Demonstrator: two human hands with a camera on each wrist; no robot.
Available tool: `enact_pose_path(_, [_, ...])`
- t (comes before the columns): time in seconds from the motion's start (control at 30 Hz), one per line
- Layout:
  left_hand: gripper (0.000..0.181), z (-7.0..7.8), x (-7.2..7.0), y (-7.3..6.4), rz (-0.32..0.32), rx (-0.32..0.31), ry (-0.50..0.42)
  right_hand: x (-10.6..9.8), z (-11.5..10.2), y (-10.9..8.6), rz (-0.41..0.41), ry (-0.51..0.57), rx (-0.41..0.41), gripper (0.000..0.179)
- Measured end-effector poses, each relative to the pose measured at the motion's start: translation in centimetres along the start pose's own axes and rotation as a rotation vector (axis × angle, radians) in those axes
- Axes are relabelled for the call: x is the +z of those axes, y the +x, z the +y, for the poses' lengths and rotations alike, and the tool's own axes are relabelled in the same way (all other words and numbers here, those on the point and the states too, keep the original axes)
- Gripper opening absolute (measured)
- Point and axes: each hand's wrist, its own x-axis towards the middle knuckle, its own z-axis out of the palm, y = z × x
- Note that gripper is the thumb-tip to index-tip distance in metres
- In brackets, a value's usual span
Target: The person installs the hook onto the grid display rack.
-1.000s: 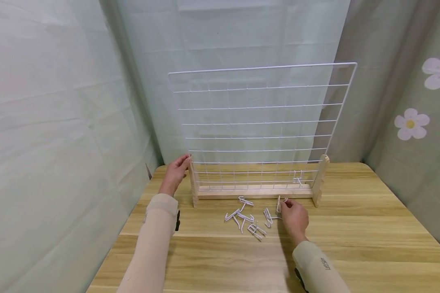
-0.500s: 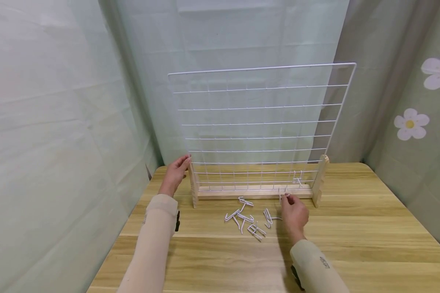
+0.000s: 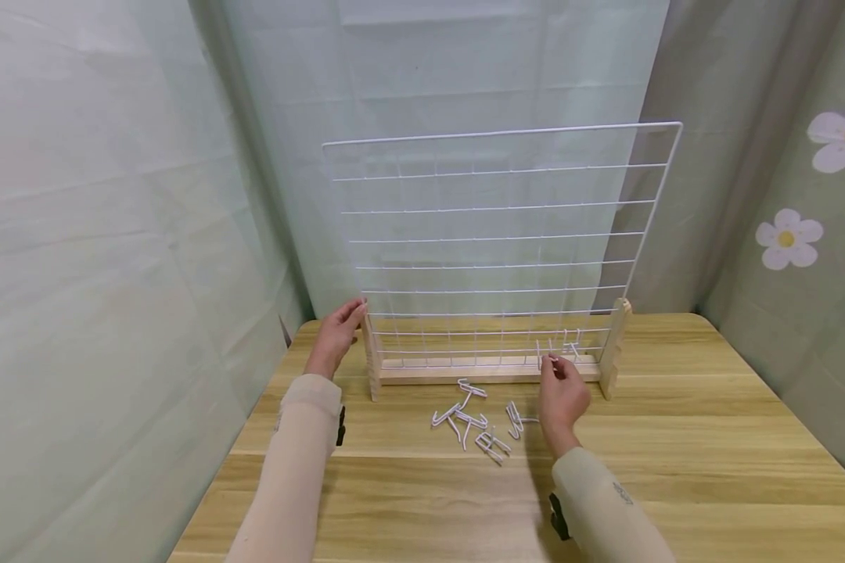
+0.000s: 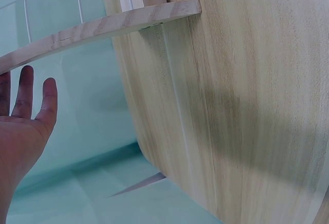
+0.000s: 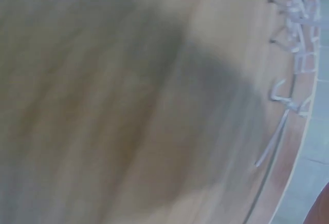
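A white wire grid panel [image 3: 493,237] stands upright in a wooden base with a wooden post at each end. My left hand [image 3: 332,336] holds the top of the left wooden post [image 3: 372,352] between thumb and fingers; the left wrist view shows some fingers [image 4: 49,98] reaching out beside the post. At the lower right of the grid, my right hand [image 3: 563,395] pinches a white wire hook [image 3: 538,349], its prongs upright at the bottom wires. Its lower part is hidden by the fingers. Another hook [image 3: 572,342] hangs on the grid just right of it.
Several loose white wire hooks [image 3: 468,418] lie on the wood-grain table [image 3: 422,500] in front of the rack. One hook [image 3: 515,420] lies close to my right hand. Pale green curtains [image 3: 127,234] surround the table at the back and sides.
My right hand has lifted the pinched hook from the tabletop up and forward to the lower grid wires. My left hand stays on the left post.
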Motion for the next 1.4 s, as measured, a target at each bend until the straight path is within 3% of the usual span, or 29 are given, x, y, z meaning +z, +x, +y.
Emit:
enact_pose_path(0.27, [0.053,-0.1,-0.1,-0.1,-0.002,0.005,-0.007,1.3,-0.9,0.8,0.085,0.114,0.045,0.016])
enact_pose_path(0.63, [0.053,-0.2,0.2,-0.1,-0.003,0.002,-0.009,1.5,-0.6,1.5,0.094,0.102,0.090,0.016])
enact_pose_path(1.4, [0.052,0.0,-0.1,0.1,-0.006,0.001,-0.024,1.0,1.2,1.2,-0.061,0.033,0.158,0.022])
